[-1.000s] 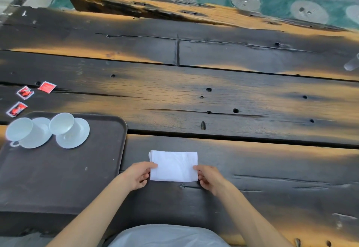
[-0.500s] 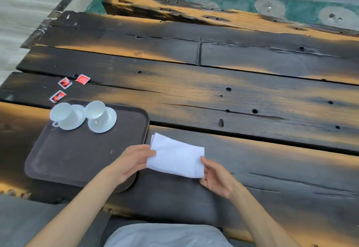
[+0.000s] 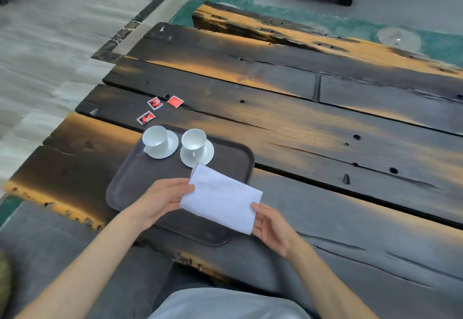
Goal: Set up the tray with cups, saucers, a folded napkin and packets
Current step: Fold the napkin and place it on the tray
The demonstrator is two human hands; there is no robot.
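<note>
White folded napkin [image 3: 220, 199] pinched at both ends, left hand [image 3: 160, 199] and right hand [image 3: 271, 224], above dark tray [image 3: 140, 183] edge; two cups on saucers at its back.

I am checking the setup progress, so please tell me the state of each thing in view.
White folded napkin: held above the tray by both hands.
Left hand: grips napkin's left edge.
Right hand: grips its right corner.
Two white cups: upright, empty, on white saucers.
Dark brown tray: on wooden table.
Three red packets: on table, off tray.
</note>
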